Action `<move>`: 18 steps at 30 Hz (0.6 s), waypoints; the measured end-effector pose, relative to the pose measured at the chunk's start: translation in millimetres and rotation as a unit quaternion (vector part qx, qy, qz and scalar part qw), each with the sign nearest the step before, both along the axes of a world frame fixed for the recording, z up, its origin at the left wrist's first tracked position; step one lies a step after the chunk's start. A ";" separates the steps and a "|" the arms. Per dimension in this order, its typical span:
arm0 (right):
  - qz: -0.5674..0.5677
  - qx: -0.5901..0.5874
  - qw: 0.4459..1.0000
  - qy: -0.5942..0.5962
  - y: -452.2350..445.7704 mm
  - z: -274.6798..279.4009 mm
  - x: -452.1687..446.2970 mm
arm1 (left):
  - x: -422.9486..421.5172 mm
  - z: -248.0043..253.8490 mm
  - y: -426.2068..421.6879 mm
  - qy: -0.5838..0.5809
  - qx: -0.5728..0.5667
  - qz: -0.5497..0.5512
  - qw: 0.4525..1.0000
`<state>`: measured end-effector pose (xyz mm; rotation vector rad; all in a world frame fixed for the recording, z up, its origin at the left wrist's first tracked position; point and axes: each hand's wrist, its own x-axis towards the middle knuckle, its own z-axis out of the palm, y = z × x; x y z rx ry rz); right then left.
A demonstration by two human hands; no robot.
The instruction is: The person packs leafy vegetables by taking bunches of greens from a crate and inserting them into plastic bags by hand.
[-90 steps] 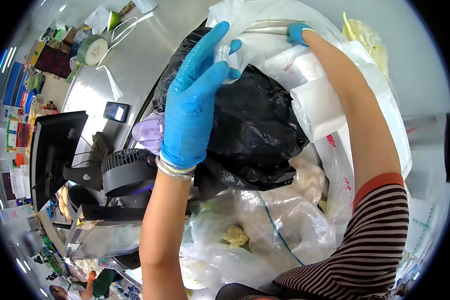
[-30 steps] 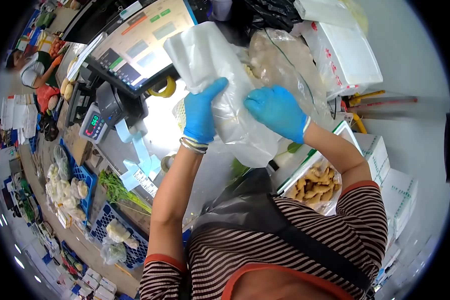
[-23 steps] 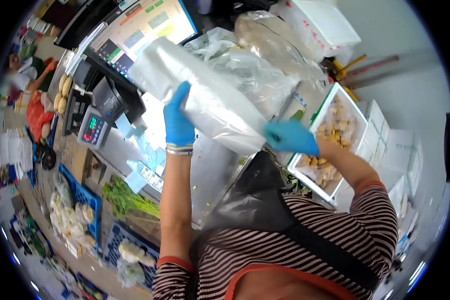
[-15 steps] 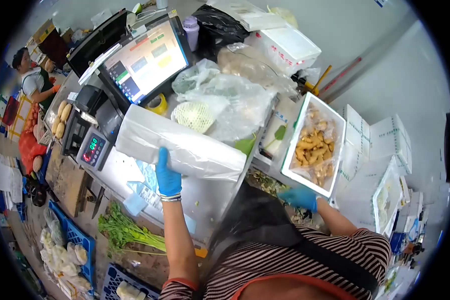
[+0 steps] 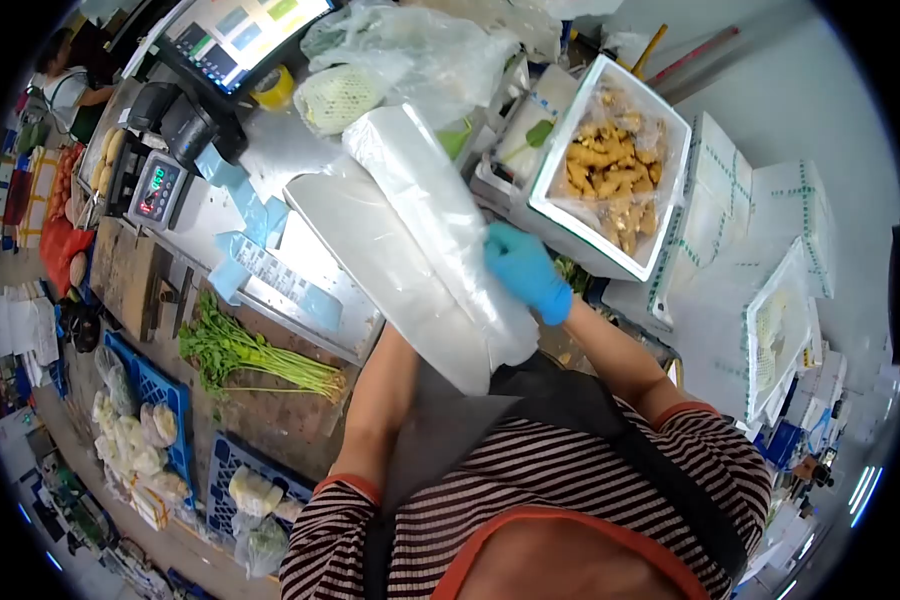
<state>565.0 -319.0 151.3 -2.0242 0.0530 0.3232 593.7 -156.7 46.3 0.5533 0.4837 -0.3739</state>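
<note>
Right fingers [image 5: 498, 250] curl inward beside the plastic bag roll [image 5: 425, 190], grip unclear; left fingers are hidden. Support it evenly.

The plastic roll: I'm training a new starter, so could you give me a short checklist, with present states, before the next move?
1. Right hand at the edge of the plastic roll: ok, fingers curled there; firmness of grip cannot tell.
2. Left hand supporting the roll: cannot tell, hidden behind the plastic.
3. Loose sheet spread out beside the roll: ok.
4. Loose sheet detached from the roll: cannot tell.
5. Roll clear of the ginger box: ok, a gap shows.
6. Scale display lit: ok.
</note>
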 end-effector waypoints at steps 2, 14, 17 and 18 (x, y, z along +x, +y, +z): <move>-0.097 0.055 0.993 0.025 -36.7 -19.1 -1.2 | -13.0 -13.5 -23.2 0.027 0.026 -0.009 0.999; -0.008 -0.199 0.955 -0.219 -163.2 -24.9 -78.6 | -130.4 -93.8 -78.6 0.197 0.204 -0.032 0.958; 0.026 -0.039 0.999 0.015 -144.6 -35.5 -105.3 | -167.1 -101.2 -69.0 0.245 0.239 -0.029 0.939; 0.038 -0.012 0.990 0.137 -145.1 -42.4 -101.1 | -175.4 -105.5 -67.2 0.257 0.247 -0.030 0.934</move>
